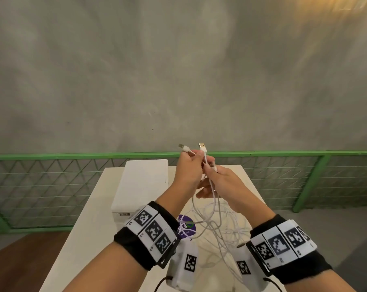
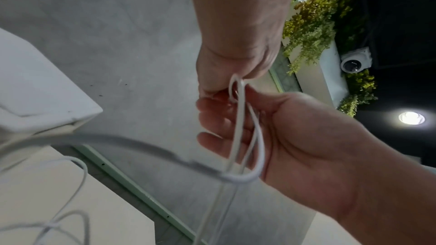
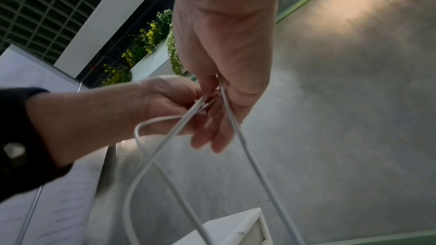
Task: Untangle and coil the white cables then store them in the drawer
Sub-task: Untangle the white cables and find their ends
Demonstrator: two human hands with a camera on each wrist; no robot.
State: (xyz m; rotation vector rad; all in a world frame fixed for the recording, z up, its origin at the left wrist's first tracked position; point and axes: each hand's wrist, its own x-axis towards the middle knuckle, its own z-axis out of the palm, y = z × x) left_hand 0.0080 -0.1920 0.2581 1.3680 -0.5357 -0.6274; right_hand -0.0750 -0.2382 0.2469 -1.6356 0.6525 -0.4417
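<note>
Both hands are raised above the table (image 1: 89, 218), close together. My left hand (image 1: 196, 158) grips two white cable ends, and their USB plugs (image 1: 203, 148) stick up out of its fist. Just right of it, my right hand (image 1: 210, 167) pinches a strand between thumb and forefinger, its other fingers loosely spread. From the hands the white cables (image 1: 215, 199) hang down into a loose tangle (image 1: 222, 228) on the tabletop. The left wrist view shows my left hand (image 2: 226, 85) pinching a cable loop (image 2: 238, 128) against the right hand (image 2: 295, 137). The right wrist view shows my right hand (image 3: 212, 88), the left hand (image 3: 174, 100) and the cables (image 3: 237, 133).
A white drawer box (image 1: 144, 184) stands at the table's back left, also seen as the box (image 2: 35, 81) and its corner (image 3: 231, 230). A round purple sticker (image 1: 185, 225) lies beside the tangle. A green mesh railing (image 1: 51, 186) runs behind the table, against a grey wall.
</note>
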